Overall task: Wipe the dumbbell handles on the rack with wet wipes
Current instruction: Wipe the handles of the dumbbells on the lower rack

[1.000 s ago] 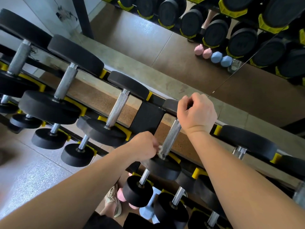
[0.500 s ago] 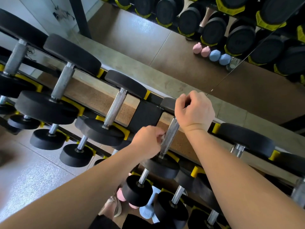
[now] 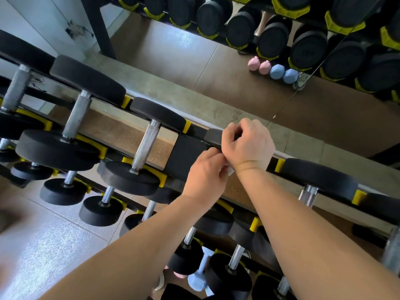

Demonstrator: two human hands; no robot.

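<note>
Black dumbbells with knurled steel handles lie in yellow cradles on a tiered black rack [image 3: 186, 154]. My right hand [image 3: 249, 144] grips the far head [image 3: 213, 136] of one dumbbell on the top tier. My left hand [image 3: 205, 176] is curled round that dumbbell's handle near its far end, with a small white wet wipe [image 3: 230, 171] peeping out beside the fingers. The handle itself is hidden under both hands. The neighbouring dumbbell's handle [image 3: 146, 146] to the left is bare.
More dumbbells sit on lower tiers [image 3: 100, 210] and further left [image 3: 75, 115]. A mirror behind the rack reflects other dumbbells and small pink [image 3: 258, 64] and blue [image 3: 283, 73] ones. Grey tiled floor [image 3: 43, 245] lies at lower left. A dumbbell [image 3: 318, 178] sits right of my hands.
My left hand has slid with the wipe up the handle from the near head to the far end, beside my right wrist. My right hand has kept its grip on the far head.
</note>
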